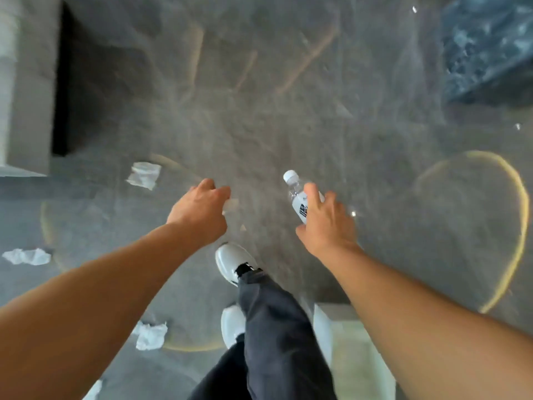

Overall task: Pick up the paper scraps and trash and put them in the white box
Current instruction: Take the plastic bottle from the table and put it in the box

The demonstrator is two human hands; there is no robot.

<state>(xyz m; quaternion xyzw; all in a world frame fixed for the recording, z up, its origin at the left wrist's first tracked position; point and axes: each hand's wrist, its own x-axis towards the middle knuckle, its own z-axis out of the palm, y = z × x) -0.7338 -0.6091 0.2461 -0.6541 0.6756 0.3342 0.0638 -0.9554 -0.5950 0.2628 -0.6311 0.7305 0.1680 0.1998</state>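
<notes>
My left hand is closed around a small pale paper scrap that pokes out past the fingers. A clear plastic bottle with a white cap and white label is in my right hand, which wraps its lower part. Crumpled white paper scraps lie on the grey floor: one far left of my left hand, one at the left edge, one near my feet. The white box stands at the lower right, partly hidden under my right forearm.
A grey block with a dark gap beside it stands at the upper left. A dark blue marbled surface fills the top right corner. My white shoes and dark trousers are at bottom centre.
</notes>
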